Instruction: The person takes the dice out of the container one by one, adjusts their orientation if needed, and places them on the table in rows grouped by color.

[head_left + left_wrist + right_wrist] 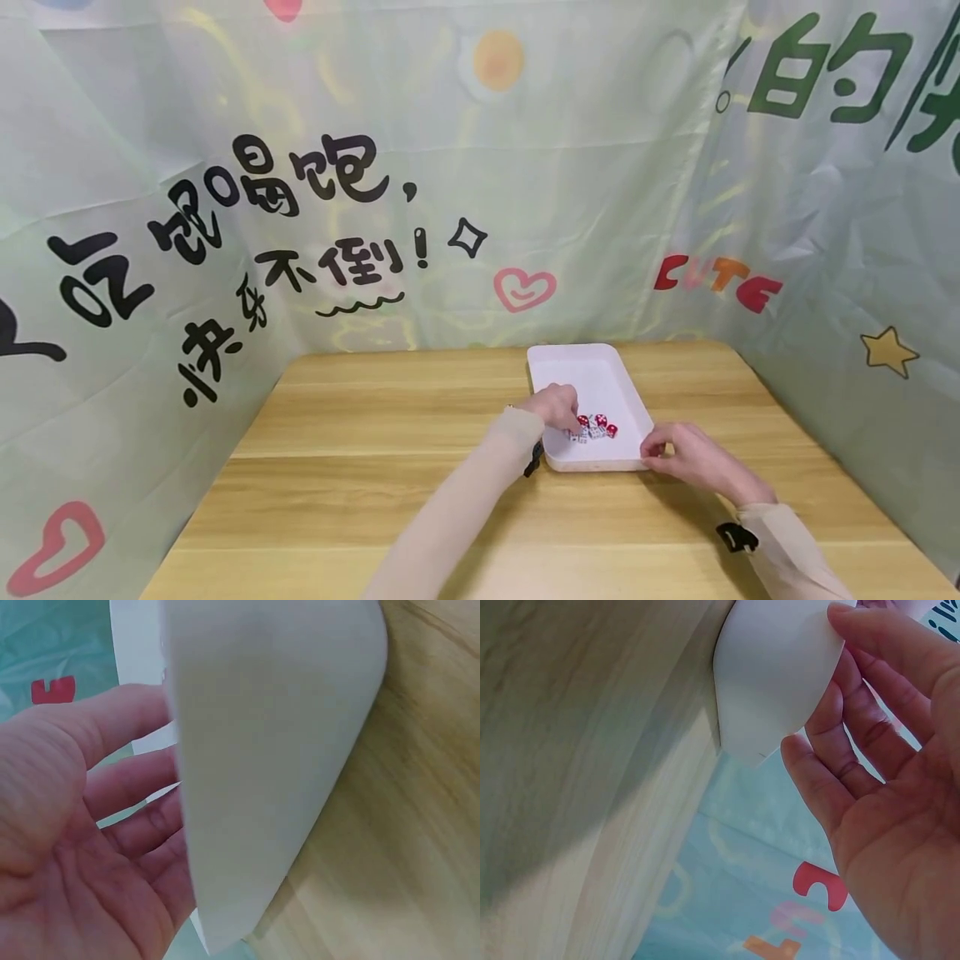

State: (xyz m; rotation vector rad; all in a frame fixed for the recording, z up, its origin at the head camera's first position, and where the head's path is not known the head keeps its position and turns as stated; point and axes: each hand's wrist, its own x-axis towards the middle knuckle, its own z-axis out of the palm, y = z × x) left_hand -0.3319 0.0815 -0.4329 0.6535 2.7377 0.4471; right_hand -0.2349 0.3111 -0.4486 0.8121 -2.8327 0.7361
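A shallow white tray [588, 379] sits on the table with a small cluster of red and white dice [612, 431] in its near half. My left hand [557, 407] reaches over the tray's left side, its fingers down at the dice. In the left wrist view the tray's wall [262, 750] hides those fingertips, so I cannot tell whether they pinch a die. At the near right corner, my right hand [690, 457] holds the tray's rim. Its thumb lies against the outer wall [772, 675] in the right wrist view, with the other fingers bent at the edge.
The wooden table [360, 483] runs out to the left and in front of the tray. A printed cloth [420, 108] with lettering and hearts hangs behind the table and along both sides. Black straps [737, 537] sit on both wrists.
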